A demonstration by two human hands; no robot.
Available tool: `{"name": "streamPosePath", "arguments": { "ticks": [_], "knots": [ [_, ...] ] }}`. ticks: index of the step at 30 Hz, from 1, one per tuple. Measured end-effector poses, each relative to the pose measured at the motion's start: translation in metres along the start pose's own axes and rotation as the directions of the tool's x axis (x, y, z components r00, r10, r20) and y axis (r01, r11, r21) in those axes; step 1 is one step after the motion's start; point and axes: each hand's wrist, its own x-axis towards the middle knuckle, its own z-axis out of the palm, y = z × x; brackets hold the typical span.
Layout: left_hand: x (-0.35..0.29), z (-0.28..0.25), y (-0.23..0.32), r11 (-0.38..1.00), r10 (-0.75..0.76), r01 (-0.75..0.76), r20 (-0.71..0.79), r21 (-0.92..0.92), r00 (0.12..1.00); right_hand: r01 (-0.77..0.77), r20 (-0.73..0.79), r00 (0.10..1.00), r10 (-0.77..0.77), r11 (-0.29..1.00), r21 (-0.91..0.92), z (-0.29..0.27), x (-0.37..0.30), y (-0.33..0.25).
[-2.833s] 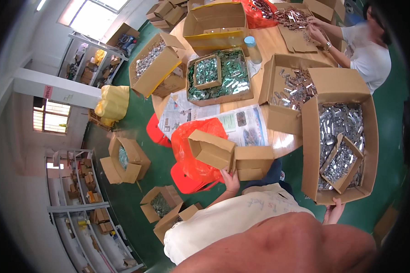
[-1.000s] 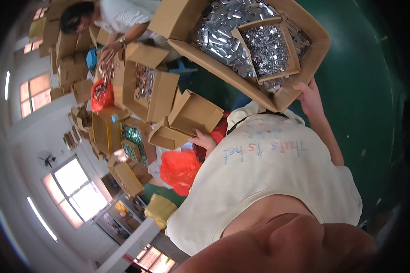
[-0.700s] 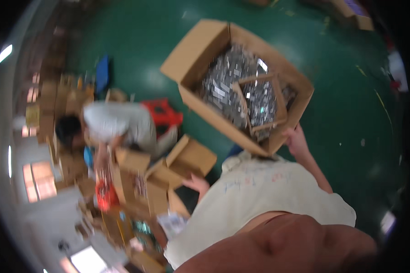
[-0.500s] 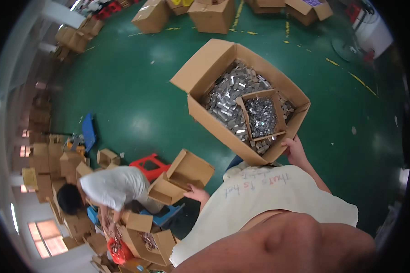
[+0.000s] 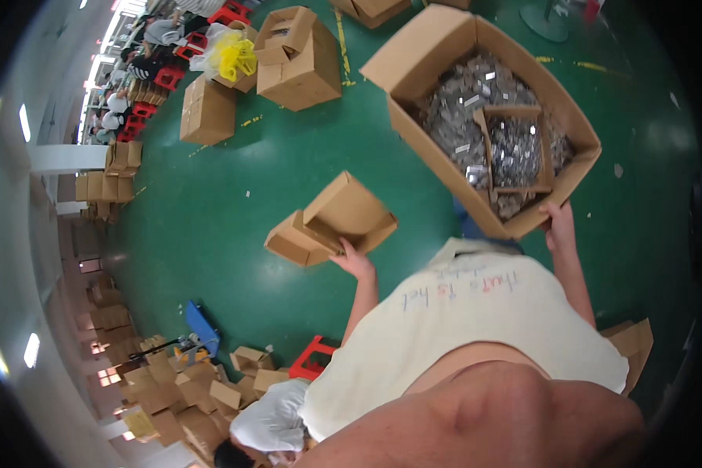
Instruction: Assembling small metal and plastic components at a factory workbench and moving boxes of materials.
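My left hand [image 5: 355, 261] grips the near edge of two small open cardboard boxes [image 5: 351, 207], held side by side above the floor with bare insides. My right hand [image 5: 558, 225] is closed on the near right edge of a large open carton [image 5: 444, 160], one flap spread outward. Flat, shiny metal pieces [image 5: 456, 109] fill this carton. On top of them, inside it, sits a smaller cardboard box [image 5: 544, 148] full of small metal parts [image 5: 515, 152]. What bears the large carton's weight underneath is hidden.
Cartons [image 5: 300, 74] stand on the green floor ahead, one beside a yellow plastic bag [image 5: 234, 56]. A co-worker in a light shirt [image 5: 273, 417] bends at lower left, near a red stool [image 5: 313, 357], a blue-decked trolley [image 5: 203, 327] and stacked boxes. A fan base [image 5: 544, 23] stands far right.
My view has turned left, so the co-worker, stool and trolley now sit lower in the picture. Both hands keep their hold, and the large carton appears farther right and higher.
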Motion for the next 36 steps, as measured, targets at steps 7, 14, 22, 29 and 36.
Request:
{"name": "streamPosePath", "arguments": {
  "ticks": [7, 14, 22, 29, 36],
  "knots": [
    [-0.032, -0.023, -0.002, 0.998, 0.002, -0.009, -0.102, -0.070, 0.995, -0.016, 0.029, 0.999, 0.016, 1.000, 0.001, 0.007, -0.006, -0.003],
    [-0.102, -0.035, -0.032, 0.997, -0.042, 0.024, -0.266, -0.070, 0.963, -0.016, 0.190, 0.982, 0.009, 0.999, 0.038, -0.039, 0.028, -0.004],
    [-0.137, -0.020, -0.008, 0.999, -0.023, 0.007, -0.342, -0.048, 0.939, -0.109, 0.303, 0.948, 0.095, 0.994, 0.030, -0.046, 0.019, -0.013],
    [-0.229, -0.074, 0.011, 0.999, -0.042, 0.016, -0.543, -0.052, 0.839, -0.046, 0.474, 0.830, 0.294, 0.883, -0.467, -0.074, 0.094, -0.048],
    [-0.468, -0.174, -0.034, 0.988, -0.055, 0.155, -0.959, -0.012, 0.279, 0.228, 0.720, 0.601, 0.346, 0.789, -0.570, -0.037, 0.058, -0.036]
  ]
}}
